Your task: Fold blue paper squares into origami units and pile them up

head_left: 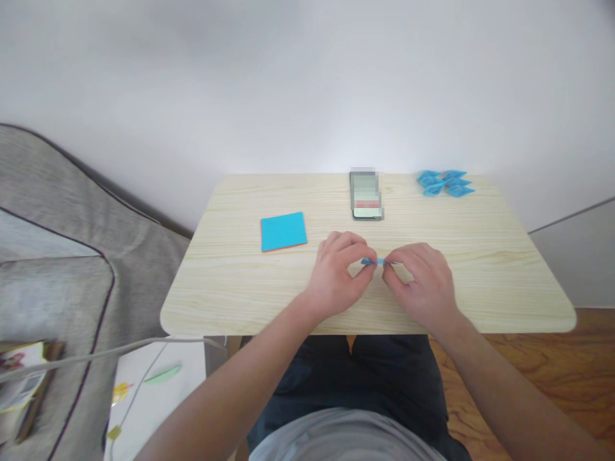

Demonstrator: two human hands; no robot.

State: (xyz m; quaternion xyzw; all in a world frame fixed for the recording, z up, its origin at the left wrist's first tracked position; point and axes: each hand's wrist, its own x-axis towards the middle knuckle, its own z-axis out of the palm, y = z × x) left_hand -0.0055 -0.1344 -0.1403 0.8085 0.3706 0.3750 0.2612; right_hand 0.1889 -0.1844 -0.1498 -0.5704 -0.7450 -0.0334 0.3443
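Between my two hands is a small folded piece of blue paper (380, 261), held just above the near middle of the table. My left hand (342, 272) pinches its left end between thumb and forefinger. On the other end, the thumb and forefinger of my right hand (423, 282) are closed. My fingertips hide most of the paper's shape. Left of my hands lies a stack of blue paper sheets (283, 232) with an orange edge showing. Several folded blue paper pieces (444, 182) sit together at the table's back right.
A phone (366, 195) with a blurred screen lies near the back edge of the pale wooden table (230, 288), against a white wall (307, 83). A grey sofa (139, 275) stands at the left, and a white cable (125, 347) runs below the table's left corner.
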